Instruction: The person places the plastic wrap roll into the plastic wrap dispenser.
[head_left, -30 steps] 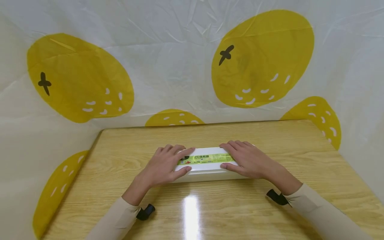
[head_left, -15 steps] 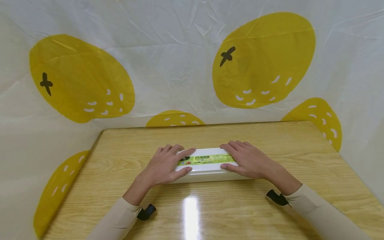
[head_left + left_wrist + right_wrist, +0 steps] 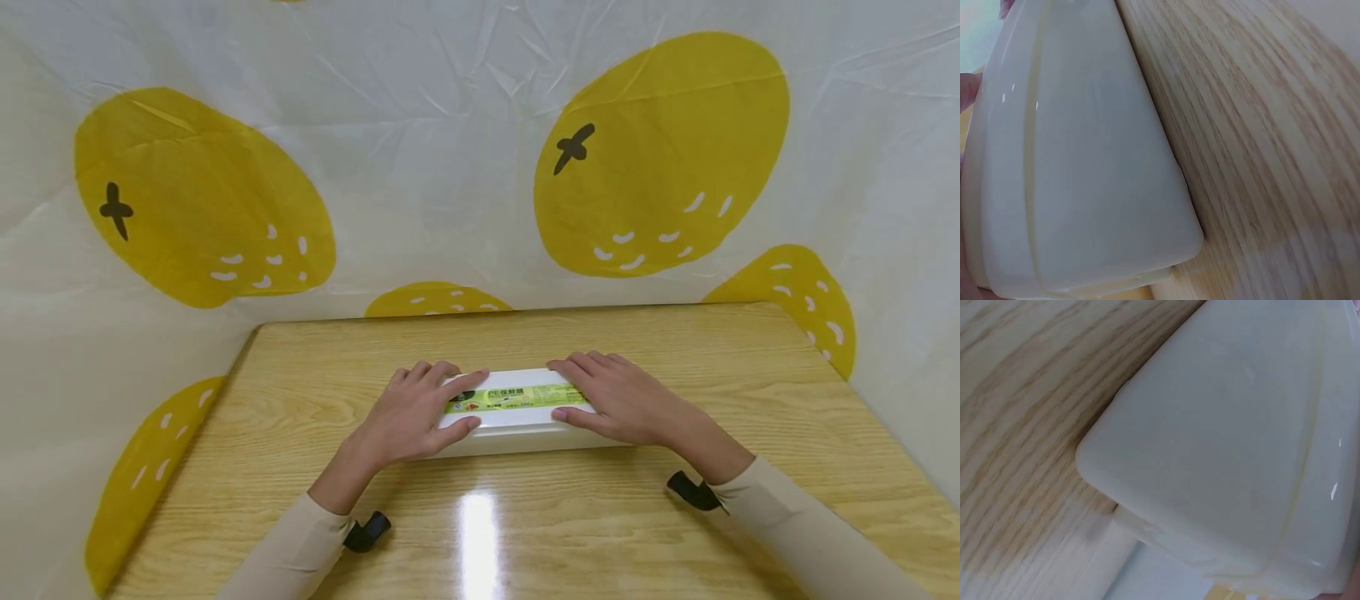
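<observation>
A long white cling film dispenser box (image 3: 516,439) with a green label (image 3: 517,398) on its top lies across the table, its long side facing me. My left hand (image 3: 408,417) grips its left end, thumb along the front edge and fingers over the back edge. At the other end my right hand (image 3: 633,404) holds it the same way. Both wrist views show the box's smooth front (image 3: 1097,144), with a thin seam running along it and its bottom edge at the table. The undersides of the fingers and the far side of the box are hidden.
The wood-grain table (image 3: 315,350) has a bright light reflection (image 3: 478,542) in front of the box. Behind and to the sides hangs a white sheet (image 3: 420,183) with large yellow fruit prints. A black mount sits at each wrist.
The head view has shifted very slightly. Both hands and the cling film box stay where they were.
</observation>
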